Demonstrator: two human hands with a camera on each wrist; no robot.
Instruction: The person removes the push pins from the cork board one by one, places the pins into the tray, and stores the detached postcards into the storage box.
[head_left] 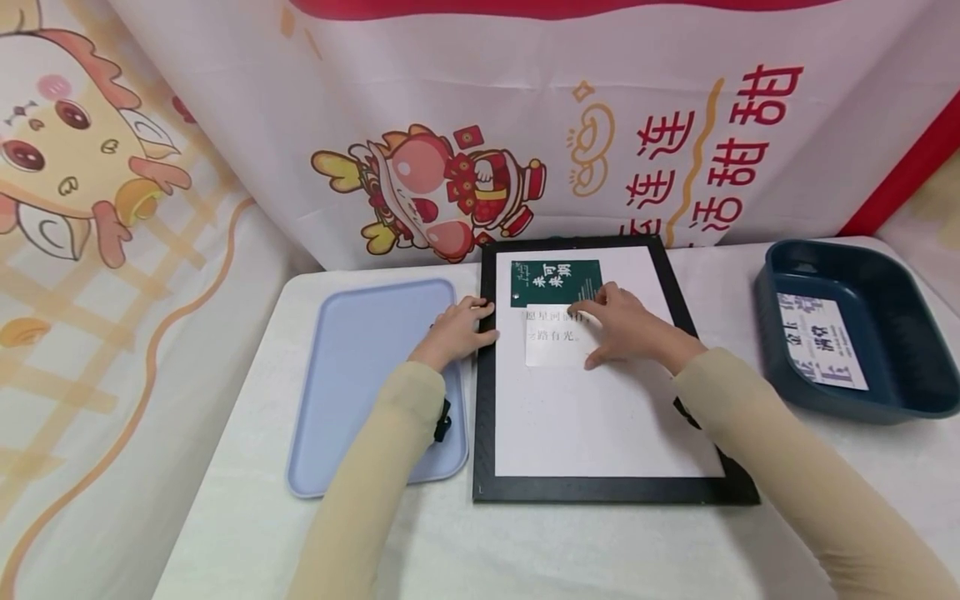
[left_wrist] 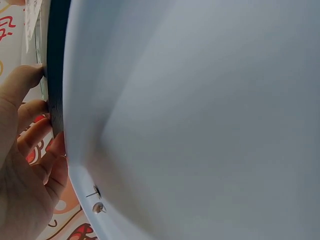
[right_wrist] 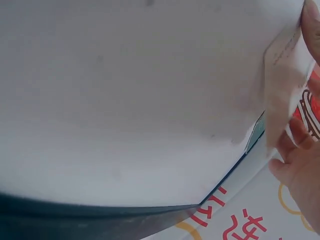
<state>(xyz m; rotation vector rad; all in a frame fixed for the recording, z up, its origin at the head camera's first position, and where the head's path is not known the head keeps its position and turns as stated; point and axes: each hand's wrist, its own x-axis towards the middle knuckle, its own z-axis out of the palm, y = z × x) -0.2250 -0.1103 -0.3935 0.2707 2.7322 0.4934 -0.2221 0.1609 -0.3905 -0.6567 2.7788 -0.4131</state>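
A white card with printed characters is held in my right hand, fingers at its upper right edge and thumb at its lower right. In the right wrist view the card stands tilted off the white board. Its top edge overlaps the bottom of a green card lying on the board. My left hand touches the left side of the board's black frame, fingertips and thumb against the edge; the left wrist view shows this fingertip contact too.
Left of the board lies a light blue tray, with two thumbtacks in its corner. A dark teal basin on the right holds a printed card. Printed cloth hangs behind the white table.
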